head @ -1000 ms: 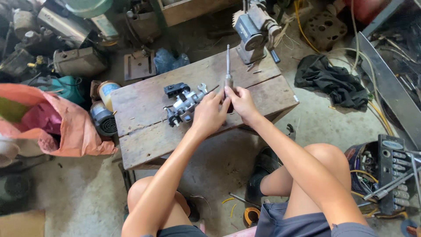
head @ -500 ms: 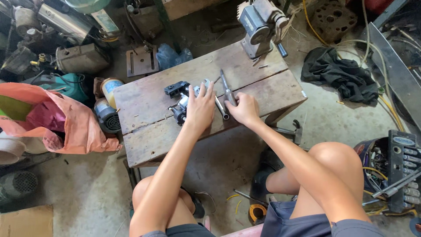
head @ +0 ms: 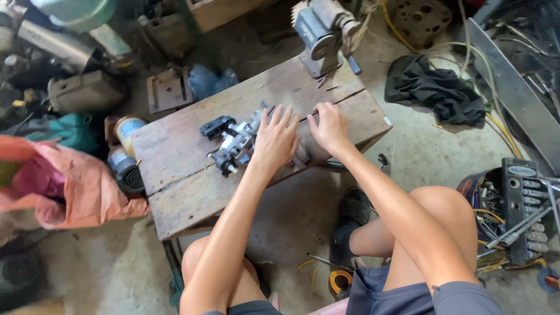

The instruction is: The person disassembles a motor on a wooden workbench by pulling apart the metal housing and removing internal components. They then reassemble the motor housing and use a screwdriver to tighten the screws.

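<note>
1. At the left edge of the frame an orange sack (head: 70, 186) lay on the floor beside the wooden bench (head: 175, 192).
2. The metal carburetor-like assembly (head: 233, 143) sat centre-left on the bench top.
3. Your left hand (head: 275, 139) lay flat, fingers spread, touching the assembly's right side without gripping it.
4. Your right hand (head: 329, 125) was curled, knuckles up; I cannot tell what it held.
5. A bench vise (head: 321, 32) stood at the top, with a black cloth (head: 434, 90) on the floor at the upper right.
</note>
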